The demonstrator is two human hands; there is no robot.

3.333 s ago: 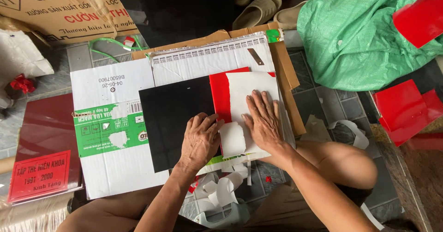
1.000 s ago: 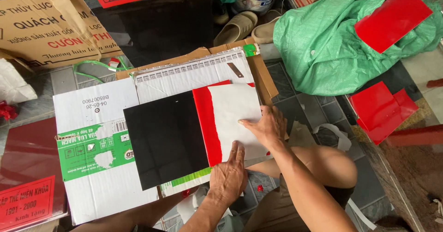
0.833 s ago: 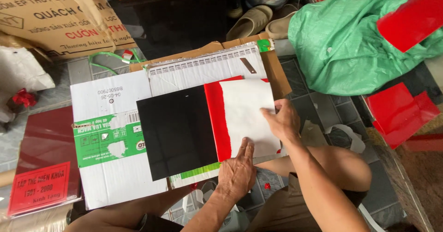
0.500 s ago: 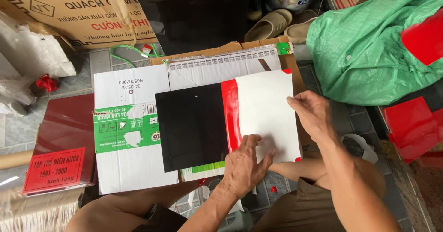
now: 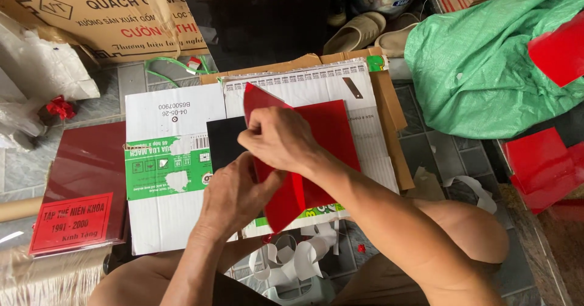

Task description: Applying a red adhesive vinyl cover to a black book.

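Since the earlier frame, the red sheet has been flipped from white face up to red face up, and the right hand has crossed over from the sheet's right edge to its upper left corner. That hand's grip is closed, pinching the raised corner, which tilts up and points toward the top left. The left hand rests on the sheet's lower left part, its fingers bent over the edge; whether it actually clamps the sheet cannot be told. The sheet's long axis runs from the lower left up to the raised corner, its lower corner overhanging the near edge of the flattened white carton. A black sheet lies just left of it, partly covered.

The carton, with a green label panel on its left half, lies on the tiled floor. Open floor remains to the right, between the carton and the green tarp. A dark red cover with a red rectangular label lies touching the carton's left edge. A brown printed box stands at the far left. White paper scraps lie near the person's knees.
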